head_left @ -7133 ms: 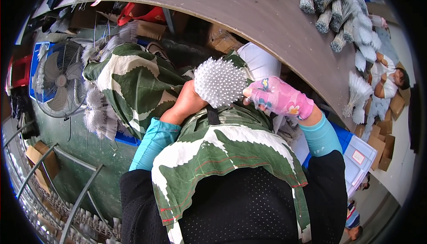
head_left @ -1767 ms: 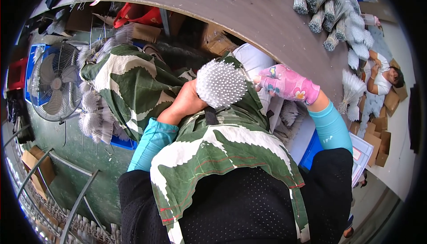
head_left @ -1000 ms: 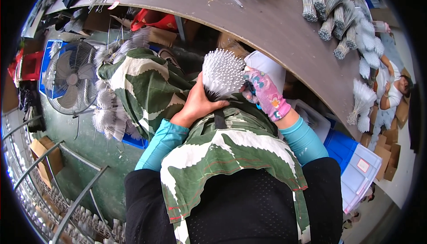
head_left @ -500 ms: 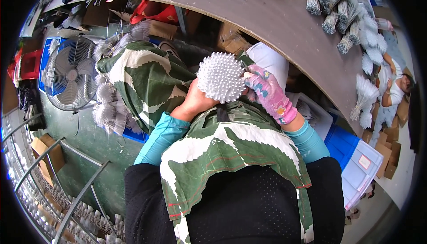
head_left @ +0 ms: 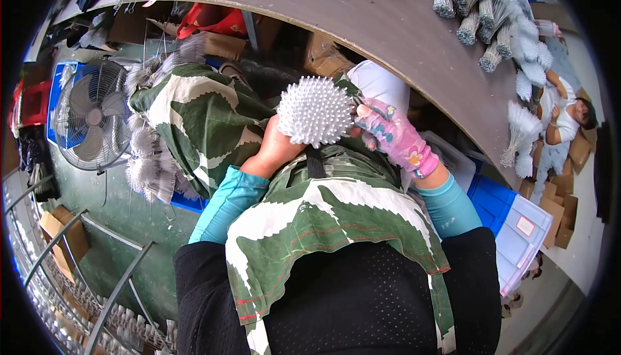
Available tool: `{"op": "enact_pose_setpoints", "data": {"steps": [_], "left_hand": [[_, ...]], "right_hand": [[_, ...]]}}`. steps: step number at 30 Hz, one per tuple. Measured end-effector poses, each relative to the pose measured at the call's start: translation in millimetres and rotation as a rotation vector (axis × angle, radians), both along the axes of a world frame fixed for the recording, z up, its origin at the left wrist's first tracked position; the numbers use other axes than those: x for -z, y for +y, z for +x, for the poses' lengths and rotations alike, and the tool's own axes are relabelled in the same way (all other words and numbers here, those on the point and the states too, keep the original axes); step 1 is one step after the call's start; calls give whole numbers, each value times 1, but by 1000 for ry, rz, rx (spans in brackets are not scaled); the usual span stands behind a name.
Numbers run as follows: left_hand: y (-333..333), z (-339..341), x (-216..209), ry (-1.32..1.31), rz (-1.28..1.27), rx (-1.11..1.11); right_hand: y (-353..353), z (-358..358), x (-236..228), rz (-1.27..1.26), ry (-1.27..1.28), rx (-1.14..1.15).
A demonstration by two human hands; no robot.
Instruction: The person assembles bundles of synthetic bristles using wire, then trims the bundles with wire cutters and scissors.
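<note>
A thick bundle of white-tipped stems is in front of me, its rounded, knobbly head facing up and its shafts mostly hidden below. My left hand is bare and wraps round the bundle from the left and underneath. At the bundle's right edge is my right hand, in a pink flowered glove. Its fingers are curled in a pinch, and what sits between the fingertips is too small to make out. Beneath both hands lies my camouflage apron, spread over my lap.
A brown table curves across the top, carrying several wire bundles at its far right. A standing fan and more bundles are on the left. A metal rack is lower left, blue bins right. Another person sits beyond.
The bundle has tilted slightly in my left hand. My right hand has drawn a little away from its edge. The whole view has shifted slightly.
</note>
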State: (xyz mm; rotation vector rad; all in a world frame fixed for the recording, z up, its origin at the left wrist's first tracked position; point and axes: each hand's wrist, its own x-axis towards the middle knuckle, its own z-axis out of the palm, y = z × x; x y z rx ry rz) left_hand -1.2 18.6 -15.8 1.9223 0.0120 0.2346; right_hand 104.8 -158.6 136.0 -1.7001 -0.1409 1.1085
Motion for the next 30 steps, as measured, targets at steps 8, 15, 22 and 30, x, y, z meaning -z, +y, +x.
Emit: {"op": "enact_pose_setpoints", "data": {"steps": [8,15,22,30], "left_hand": [[8,6,-30,102,-131,-22],[8,9,-32,164,-365,-46],[8,10,-39,250,-430,-66],[11,13,-24,301,-669,-1]], "right_hand": [[7,-16,-6,140,-358,10],[16,-16,-1,103,-853,-244],[21,-12,12,107,-327,20],[34,-9,13,87,-264,56]]}}
